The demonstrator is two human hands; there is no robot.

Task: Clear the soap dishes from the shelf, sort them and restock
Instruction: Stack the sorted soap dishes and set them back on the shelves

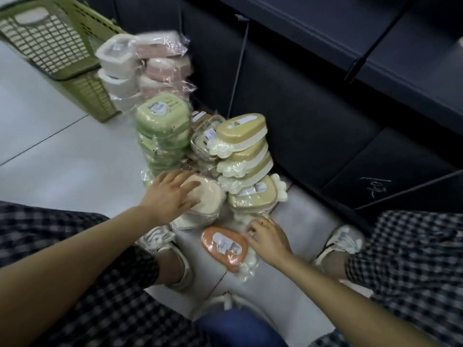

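Down on the floor [57,156], soap dishes sit in piles by colour, so sorting is under way. Left hand [170,194] rests flat, fingers spread, on a cream dish [209,196]. Right hand [268,236] touches the orange dish [224,246] (fingers bent, grip unclear). Next, it needs its own pile.

both arms reach forward and down; left hand [170,194] lies flat with fingers spread, right hand [268,237] has fingers curled down.
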